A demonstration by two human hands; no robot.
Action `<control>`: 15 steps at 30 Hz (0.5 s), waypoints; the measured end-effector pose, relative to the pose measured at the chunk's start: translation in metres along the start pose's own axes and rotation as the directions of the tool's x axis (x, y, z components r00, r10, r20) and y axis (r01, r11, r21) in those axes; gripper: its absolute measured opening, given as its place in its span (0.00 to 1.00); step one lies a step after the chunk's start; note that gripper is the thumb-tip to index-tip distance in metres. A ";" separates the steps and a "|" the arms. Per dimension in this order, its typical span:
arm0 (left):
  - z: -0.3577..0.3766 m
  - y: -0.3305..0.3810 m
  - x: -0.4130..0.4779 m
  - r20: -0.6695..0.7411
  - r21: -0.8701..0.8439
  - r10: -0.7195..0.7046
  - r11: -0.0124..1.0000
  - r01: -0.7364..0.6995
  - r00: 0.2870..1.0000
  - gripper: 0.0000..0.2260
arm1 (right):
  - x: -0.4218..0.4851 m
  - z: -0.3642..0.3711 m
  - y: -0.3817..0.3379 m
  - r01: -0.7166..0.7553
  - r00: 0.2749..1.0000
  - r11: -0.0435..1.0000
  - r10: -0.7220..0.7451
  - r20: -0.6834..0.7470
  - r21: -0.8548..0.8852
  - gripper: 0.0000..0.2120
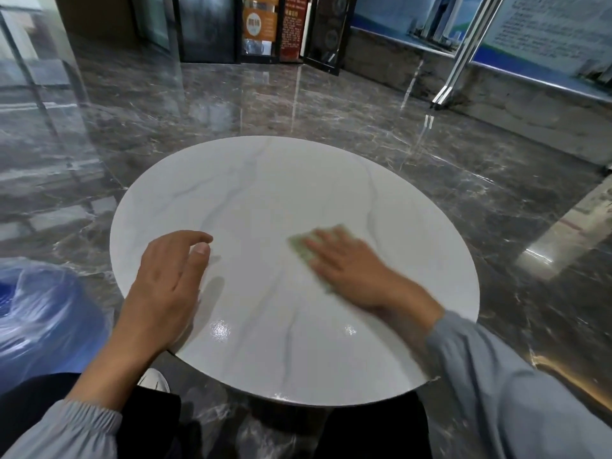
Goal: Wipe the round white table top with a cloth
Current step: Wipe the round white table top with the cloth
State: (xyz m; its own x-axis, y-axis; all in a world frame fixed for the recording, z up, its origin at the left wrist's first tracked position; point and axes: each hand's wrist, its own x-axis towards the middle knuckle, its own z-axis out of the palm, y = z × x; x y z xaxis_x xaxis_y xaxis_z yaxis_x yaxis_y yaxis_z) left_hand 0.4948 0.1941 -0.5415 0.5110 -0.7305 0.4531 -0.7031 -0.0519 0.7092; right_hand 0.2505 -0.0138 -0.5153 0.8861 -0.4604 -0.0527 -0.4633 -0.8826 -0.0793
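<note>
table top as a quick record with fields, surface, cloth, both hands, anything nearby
surface: round white table top, grey veins, glossy
cloth: pale green, flat, right of centre
right hand: pressed flat on the cloth, blurred
left hand: relaxed over the left part, holding nothing
nearby: blue plastic bag, left of the table

The green cloth (299, 248) lies mostly hidden under the right grip (351, 270), and both are smeared with blur. At the near left, a blue plastic bag (43, 313) is blurred and cut by the frame edge. The desk (265, 180) hides most of a white shoe (154, 380). Lettering on the far posters (261, 24) is unreadable.
</note>
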 end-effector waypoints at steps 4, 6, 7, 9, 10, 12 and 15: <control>0.001 0.004 -0.001 -0.018 0.012 -0.012 1.000 0.012 1.000 0.23 | -0.018 -0.011 0.153 -0.619 0.783 0.785 0.616 0.088 0.008 0.31; 0.001 0.008 -0.001 -0.040 -0.017 -0.032 0.999 0.031 0.999 0.21 | -0.027 -0.017 0.185 -0.730 0.683 0.682 0.725 0.091 0.042 0.35; 0.001 0.011 -0.001 -0.045 -0.023 -0.033 0.999 0.032 0.998 0.22 | -0.025 -0.016 0.191 -0.761 0.648 0.647 0.755 0.095 0.044 0.32; 0.002 0.013 -0.001 -0.040 -0.025 -0.035 0.999 0.034 0.999 0.24 | -0.016 -0.026 0.181 -0.803 0.596 0.592 0.794 0.118 0.071 0.28; 0.002 0.013 -0.001 -0.040 -0.032 -0.046 0.998 0.045 0.998 0.25 | -0.007 -0.029 0.172 -0.808 0.590 0.584 0.797 0.131 0.081 0.28; 0.001 0.011 -0.001 -0.056 -0.046 -0.056 0.997 0.054 0.997 0.26 | 0.020 -0.029 0.153 -0.758 0.652 0.645 0.747 0.134 0.094 0.27; 0.000 0.011 0.000 -0.088 -0.057 -0.057 0.997 0.053 0.994 0.26 | 0.066 -0.015 0.083 -0.476 0.877 0.878 0.471 0.092 0.043 0.26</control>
State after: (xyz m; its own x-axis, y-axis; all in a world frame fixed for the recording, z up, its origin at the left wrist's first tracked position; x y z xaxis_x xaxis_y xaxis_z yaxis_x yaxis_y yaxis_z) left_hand 0.4868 0.1933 -0.5342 0.5921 -0.6634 0.4575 -0.6461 -0.0516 0.7615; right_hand 0.2707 -0.1191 -0.5101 0.5580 -0.8112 -0.1748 -0.8295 -0.5516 -0.0878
